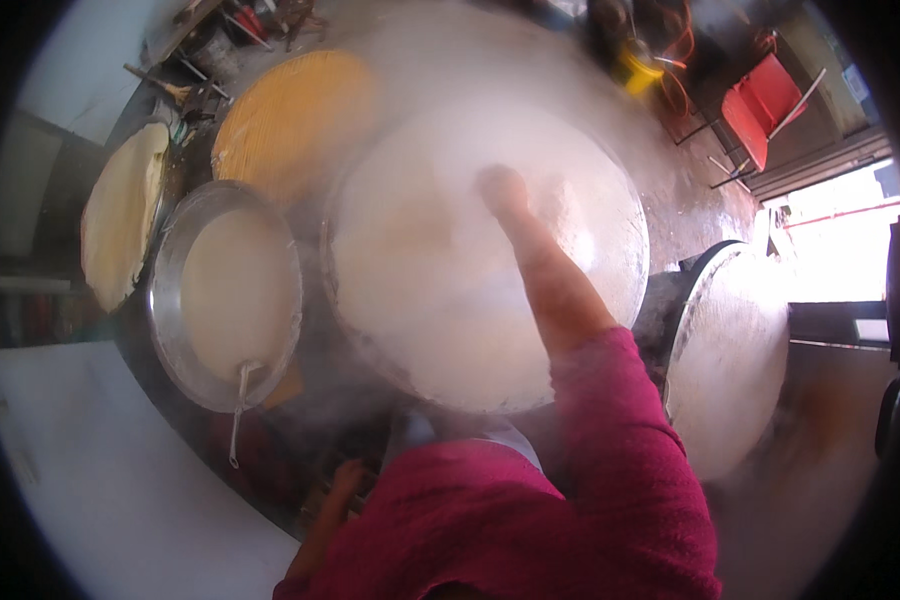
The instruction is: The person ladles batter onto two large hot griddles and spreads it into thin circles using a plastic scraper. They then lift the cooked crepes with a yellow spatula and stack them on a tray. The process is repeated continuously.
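Note:
A broad round pan (400,340) with a pale, wet-looking surface lies in front of me under thick steam. My right hand (505,192) reaches over its far half, the arm stretched forward. Steam and blur hide its fingers, so whether it holds anything or touches the surface cannot be made out. Down low by my left side is my left hand (346,480), beside a dark, slatted-looking thing; its fingers are too small and dim to read. To the left stands a metal basin (167,330) of whitish liquid (235,290), with a long-handled ladle (238,410) resting over its near rim.
Beyond the basin lies a yellow-orange round sheet (290,115). A pale round sheet (123,215) leans at the far left. At the right is another whitish disc (730,350) with a dark rim. A red chair (755,115) and a yellow bucket (638,70) stand farther back.

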`<state>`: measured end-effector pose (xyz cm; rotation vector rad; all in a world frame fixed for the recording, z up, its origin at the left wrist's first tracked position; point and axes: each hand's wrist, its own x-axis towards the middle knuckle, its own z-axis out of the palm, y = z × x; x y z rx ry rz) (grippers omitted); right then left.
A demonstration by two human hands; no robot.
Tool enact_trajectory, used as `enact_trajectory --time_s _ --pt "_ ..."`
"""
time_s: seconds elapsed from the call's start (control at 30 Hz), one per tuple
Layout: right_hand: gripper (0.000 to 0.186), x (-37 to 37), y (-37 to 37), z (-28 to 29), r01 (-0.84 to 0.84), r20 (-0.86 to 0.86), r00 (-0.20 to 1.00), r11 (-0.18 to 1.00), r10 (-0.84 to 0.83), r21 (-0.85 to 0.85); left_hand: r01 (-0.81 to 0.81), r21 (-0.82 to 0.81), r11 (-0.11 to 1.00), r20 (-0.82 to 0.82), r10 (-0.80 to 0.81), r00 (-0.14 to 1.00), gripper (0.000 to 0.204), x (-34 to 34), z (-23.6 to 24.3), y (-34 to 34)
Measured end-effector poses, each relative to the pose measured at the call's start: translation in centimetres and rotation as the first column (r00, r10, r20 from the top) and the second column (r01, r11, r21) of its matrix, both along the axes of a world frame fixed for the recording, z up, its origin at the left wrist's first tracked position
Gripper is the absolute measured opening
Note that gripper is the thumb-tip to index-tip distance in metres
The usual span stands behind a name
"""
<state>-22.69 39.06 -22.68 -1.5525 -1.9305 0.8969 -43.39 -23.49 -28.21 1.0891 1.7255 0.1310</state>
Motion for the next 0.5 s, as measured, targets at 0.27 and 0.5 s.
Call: enact_trajectory --time_s 0.27,0.5 --pt "0.019 16.6 5.5 -2.6 0.306 0.552 0.746 0.928 -0.373 0.213 -0.218 -0.127 0.967 -0.014 0.219 0.976 0.032 0.9 2.9 1.7" --pt "0.019 25.5 -3.4 -2.4 0.223 0.684 0.704 0.974 -0.188 0.039 0.510 -0.060 0.858 -0.365 -0.494 0.789 0.025 1.3 1.2 4.4"
